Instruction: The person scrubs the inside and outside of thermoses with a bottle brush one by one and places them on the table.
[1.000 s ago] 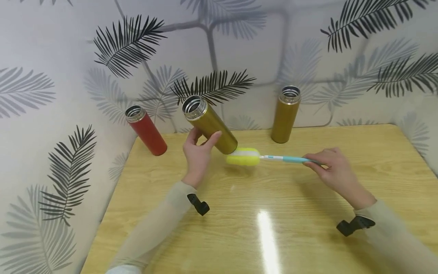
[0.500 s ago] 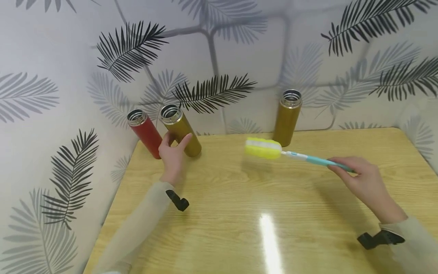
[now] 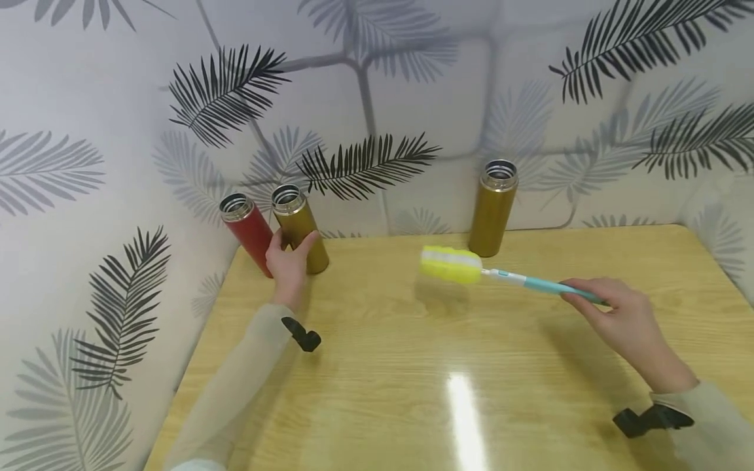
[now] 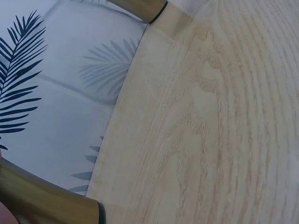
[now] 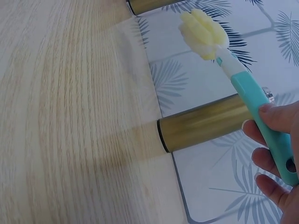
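Note:
My left hand (image 3: 287,265) grips a gold vacuum flask (image 3: 302,226), lidless, its steel mouth facing up. It stands at the back left, right beside a lidless red flask (image 3: 250,230). In the left wrist view only the lower part of the gold flask (image 4: 51,198) shows. My right hand (image 3: 627,320) pinches the teal handle of a bottle brush (image 3: 538,284) between thumb and fingers. Its yellow-and-white sponge head (image 3: 450,264) points left, above the tabletop. A second gold flask (image 3: 493,212), also without a lid, stands upright behind the brush.
A wood-grain table (image 3: 377,366) spans the view, its back edge against a wall (image 3: 412,104) covered in leaf-patterned paper. Another wall closes in on the left. A bright light reflection lies on the tabletop near the front.
My left hand has carried the gold flask leftward and brought it upright beside the red one. The brush has moved away from the flask, rightward with my right hand.

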The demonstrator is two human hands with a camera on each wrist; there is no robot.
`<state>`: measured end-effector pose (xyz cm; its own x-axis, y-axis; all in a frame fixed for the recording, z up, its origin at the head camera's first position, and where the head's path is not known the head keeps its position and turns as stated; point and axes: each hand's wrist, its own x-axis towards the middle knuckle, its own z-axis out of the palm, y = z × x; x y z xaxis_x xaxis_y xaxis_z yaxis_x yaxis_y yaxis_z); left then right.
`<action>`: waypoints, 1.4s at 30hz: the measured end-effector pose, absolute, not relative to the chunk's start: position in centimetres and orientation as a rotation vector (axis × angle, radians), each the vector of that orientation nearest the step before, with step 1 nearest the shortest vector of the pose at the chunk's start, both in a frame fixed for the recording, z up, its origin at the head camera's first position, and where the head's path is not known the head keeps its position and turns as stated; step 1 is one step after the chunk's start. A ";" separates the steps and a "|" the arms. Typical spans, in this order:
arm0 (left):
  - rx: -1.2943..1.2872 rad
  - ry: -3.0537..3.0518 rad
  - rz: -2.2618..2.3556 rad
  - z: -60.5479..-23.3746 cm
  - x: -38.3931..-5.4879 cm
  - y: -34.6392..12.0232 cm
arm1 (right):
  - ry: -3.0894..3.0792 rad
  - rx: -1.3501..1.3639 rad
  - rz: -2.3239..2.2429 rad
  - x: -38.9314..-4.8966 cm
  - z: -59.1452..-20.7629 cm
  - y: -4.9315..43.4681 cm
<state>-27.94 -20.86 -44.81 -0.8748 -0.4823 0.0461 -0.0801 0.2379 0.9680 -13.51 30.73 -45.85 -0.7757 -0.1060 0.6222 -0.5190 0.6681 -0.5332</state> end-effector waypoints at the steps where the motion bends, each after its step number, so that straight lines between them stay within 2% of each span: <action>1: 0.521 -2.182 -1.671 -44.9 -28.0 -21.0 | -2.324 0.482 0.991 -13.5 -45.8 30.7; 24: 0.412 -2.299 -1.751 -45.5 -27.7 -22.1 | -2.264 0.562 1.043 -13.7 -45.5 30.4; 34: 0.572 -2.035 -1.980 -46.4 -23.2 -20.6 | -2.332 0.563 1.090 -13.5 -44.5 31.0; 42: 0.506 -2.096 -2.082 -46.0 -20.3 -17.9 | -2.429 0.292 1.365 -12.5 -42.5 31.7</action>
<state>-20.32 -17.91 -46.01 -0.9330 -0.3344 -0.1328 -0.1350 -0.0166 0.9907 -12.53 31.68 -42.54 -0.9217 -0.0132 0.3876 -0.3379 0.5176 -0.7860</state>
